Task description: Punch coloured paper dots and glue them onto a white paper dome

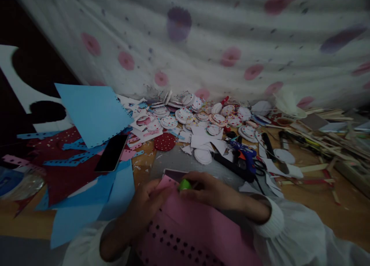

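The upper left edge of a pink sheet (199, 223) is pinched between the thumb and fingers of the left hand (147, 206), and a small green object (185, 185) is clasped in the fingertips of the right hand (212, 192), close by the sheet's top edge; whether the edge is touched cannot be told. The sheet is spread below both hands, towards the body, and is cut off by the bottom of the view. Dark, heart-like marks or holes are already set in rows across its lower part, while its middle is left plain, so the work seems partly done; how much remains cannot be told. Beyond the top edge, some open room is given by a bare strip of grey mat (170, 160). Movement is hemmed in at left by blue paper (121, 189) and at right by a black-handled tool (234, 167). Farther back, dotted paper discs (169, 122) are heaped before a flowered curtain (115, 27).
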`<state>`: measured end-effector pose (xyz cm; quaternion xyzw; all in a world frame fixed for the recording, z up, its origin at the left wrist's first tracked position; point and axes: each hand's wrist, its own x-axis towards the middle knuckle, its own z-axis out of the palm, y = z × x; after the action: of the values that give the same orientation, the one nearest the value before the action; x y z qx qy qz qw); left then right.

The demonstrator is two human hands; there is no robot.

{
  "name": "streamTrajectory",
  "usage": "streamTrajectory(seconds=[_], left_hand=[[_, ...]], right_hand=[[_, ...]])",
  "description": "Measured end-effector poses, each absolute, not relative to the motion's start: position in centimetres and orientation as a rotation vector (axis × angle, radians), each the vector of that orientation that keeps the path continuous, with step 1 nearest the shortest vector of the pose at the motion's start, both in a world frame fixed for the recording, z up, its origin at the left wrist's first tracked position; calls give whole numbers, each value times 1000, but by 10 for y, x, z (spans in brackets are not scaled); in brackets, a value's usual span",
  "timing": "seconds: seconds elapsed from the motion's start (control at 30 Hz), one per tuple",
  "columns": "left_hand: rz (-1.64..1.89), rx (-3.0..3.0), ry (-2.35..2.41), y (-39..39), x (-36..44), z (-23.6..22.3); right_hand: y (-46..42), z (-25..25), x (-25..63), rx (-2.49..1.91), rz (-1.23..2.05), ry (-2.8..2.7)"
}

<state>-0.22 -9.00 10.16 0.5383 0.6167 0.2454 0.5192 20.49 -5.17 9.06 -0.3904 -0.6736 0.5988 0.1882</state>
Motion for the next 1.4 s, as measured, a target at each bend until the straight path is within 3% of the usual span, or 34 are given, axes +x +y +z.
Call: streamTrajectory(seconds=[0.3,0.53,1.17,1.4], left_hand=[[605,1337,1543,-96,4,96],[685,1230,1513,-102,6,96],[697,1282,1519,-100,6,97],[701,1335,1508,-98,5,99]], right_hand=[[-46,95,203,-1071,1698,-2058],[-43,95,205,-907,1963,-1875],[-46,94,204,-1133,1646,-2079],[-47,94,203,-1132,1705,-2023]])
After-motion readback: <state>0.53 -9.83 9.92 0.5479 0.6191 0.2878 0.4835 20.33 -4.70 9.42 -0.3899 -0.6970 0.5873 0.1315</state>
